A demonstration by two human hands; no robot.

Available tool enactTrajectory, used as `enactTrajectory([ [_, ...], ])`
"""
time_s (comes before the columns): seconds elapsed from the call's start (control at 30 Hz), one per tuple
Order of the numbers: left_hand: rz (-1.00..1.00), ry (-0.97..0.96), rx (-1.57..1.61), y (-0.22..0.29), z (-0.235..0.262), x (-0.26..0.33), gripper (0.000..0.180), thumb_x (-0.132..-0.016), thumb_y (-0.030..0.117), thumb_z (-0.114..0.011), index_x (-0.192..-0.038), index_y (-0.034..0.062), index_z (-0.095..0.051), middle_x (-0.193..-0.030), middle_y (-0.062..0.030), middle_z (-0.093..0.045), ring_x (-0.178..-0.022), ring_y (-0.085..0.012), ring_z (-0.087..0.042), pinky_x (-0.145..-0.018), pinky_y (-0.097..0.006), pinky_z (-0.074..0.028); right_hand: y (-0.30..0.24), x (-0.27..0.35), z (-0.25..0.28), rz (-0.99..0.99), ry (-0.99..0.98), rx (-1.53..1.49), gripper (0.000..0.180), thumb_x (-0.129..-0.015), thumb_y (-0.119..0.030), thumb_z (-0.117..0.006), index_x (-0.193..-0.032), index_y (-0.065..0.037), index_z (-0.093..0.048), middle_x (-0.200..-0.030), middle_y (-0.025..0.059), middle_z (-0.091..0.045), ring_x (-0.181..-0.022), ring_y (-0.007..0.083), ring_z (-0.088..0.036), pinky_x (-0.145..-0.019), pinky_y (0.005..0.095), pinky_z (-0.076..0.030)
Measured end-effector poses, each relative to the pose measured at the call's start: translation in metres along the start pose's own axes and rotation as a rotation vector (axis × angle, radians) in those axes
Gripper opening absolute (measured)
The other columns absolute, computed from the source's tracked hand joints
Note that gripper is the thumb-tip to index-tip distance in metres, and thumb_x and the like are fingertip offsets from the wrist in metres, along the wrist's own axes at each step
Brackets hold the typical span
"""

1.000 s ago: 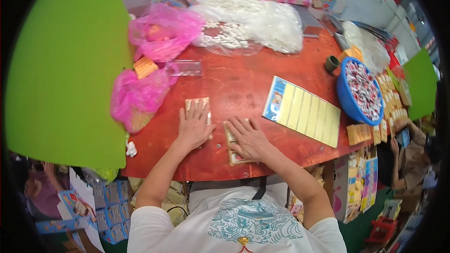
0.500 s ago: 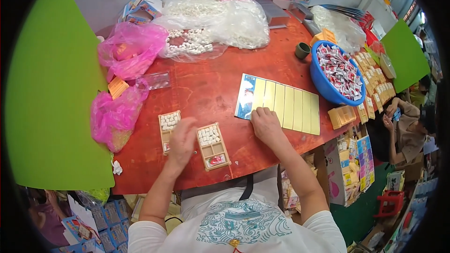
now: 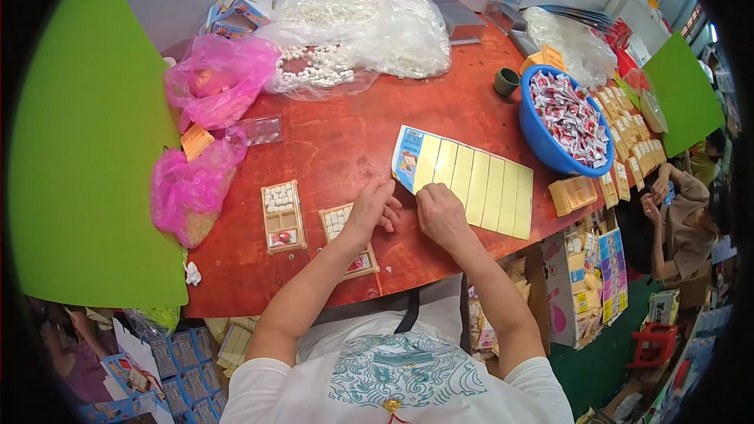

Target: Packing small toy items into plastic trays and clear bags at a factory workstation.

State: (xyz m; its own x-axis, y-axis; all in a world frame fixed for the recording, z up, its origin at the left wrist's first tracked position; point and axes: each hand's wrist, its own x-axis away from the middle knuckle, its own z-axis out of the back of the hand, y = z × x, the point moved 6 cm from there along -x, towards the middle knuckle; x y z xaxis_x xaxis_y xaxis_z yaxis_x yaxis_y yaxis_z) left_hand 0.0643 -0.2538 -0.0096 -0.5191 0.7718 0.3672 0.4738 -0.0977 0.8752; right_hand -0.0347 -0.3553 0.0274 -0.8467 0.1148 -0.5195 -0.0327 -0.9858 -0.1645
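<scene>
A sheet of labels [image 3: 481, 188] lies on the red table before me, with one blue printed label at its left end and bare yellow backing strips over the rest. My right hand [image 3: 442, 216] pinches the sheet's near edge by that label. Just left of it, my left hand [image 3: 377, 209] hovers with loosely bent fingers apart, holding nothing that I can see. Below the left wrist, a small tan compartment tray [image 3: 334, 221] with white pieces and a red packet is partly hidden. A second such tray [image 3: 281, 217] sits farther left in full view.
A blue basin [image 3: 532, 137] of small packets stands at the right, near an empty tan tray [image 3: 572, 195] and rows of filled trays [image 3: 628, 137]. Pink bags [image 3: 206, 86] lie left; clear bags of white pieces [image 3: 353, 31] lie at the back. A co-worker [image 3: 679, 204] sits at right.
My left hand has moved right from the left tray to beside the sheet's printed label, now covering part of the nearer tray. My right hand stays at the sheet's edge.
</scene>
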Motion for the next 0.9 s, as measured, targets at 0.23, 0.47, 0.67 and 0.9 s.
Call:
enactTrajectory([
  [0.23, -0.025, 0.022, -0.083, 0.0, 0.004, -0.004, 0.022, -0.091, 0.021, -0.044, -0.095, 0.0014, -0.052, -0.073, -0.014, -0.061, -0.048, -0.0169, -0.058, -0.04, -0.024, -0.045, -0.015, 0.003, 0.003, 0.034, -0.047, -0.046, 0.009, -0.076, -0.001, -0.06, -0.082, -0.004, -0.054, -0.081, 0.0105, -0.053, -0.074, 0.0271, -0.054, -0.068, 0.0356, -0.046],
  [0.47, -0.061, -0.042, -0.061, 0.001, 0.004, 0.002, 0.022, -0.091, 0.018, -0.046, -0.089, 0.0003, -0.059, -0.073, -0.0112, -0.061, -0.05, -0.0149, -0.059, -0.04, -0.022, -0.044, -0.019, -0.005, 0.013, -0.125, 0.03, -0.357, 0.011, -0.081, -0.005, -0.064, -0.089, -0.002, -0.057, -0.087, 0.0118, -0.058, -0.083, 0.0296, -0.06, -0.071, 0.0375, -0.049],
  [0.67, -0.056, -0.106, -0.069, 0.0, -0.004, 0.015, 0.024, -0.093, 0.017, -0.047, -0.095, -0.0011, -0.062, -0.078, -0.01, -0.064, -0.054, -0.0142, -0.06, -0.044, -0.022, -0.045, -0.02, -0.009, 0.015, -0.186, 0.033, -0.406, 0.011, -0.081, -0.009, -0.065, -0.085, -0.002, -0.057, -0.081, 0.0131, -0.056, -0.075, 0.0305, -0.059, -0.066, 0.0389, -0.048],
  [0.9, -0.161, -0.106, -0.313, 0.007, -0.009, 0.025, 0.026, -0.095, 0.018, -0.047, -0.095, -0.0002, -0.065, -0.072, -0.006, -0.064, -0.059, -0.0119, -0.061, -0.049, -0.023, -0.046, -0.022, -0.009, 0.021, -0.223, -0.092, -0.476, 0.006, -0.083, -0.008, -0.061, -0.083, -0.002, -0.059, -0.081, 0.0142, -0.057, -0.072, 0.0336, -0.06, -0.063, 0.0412, -0.049],
])
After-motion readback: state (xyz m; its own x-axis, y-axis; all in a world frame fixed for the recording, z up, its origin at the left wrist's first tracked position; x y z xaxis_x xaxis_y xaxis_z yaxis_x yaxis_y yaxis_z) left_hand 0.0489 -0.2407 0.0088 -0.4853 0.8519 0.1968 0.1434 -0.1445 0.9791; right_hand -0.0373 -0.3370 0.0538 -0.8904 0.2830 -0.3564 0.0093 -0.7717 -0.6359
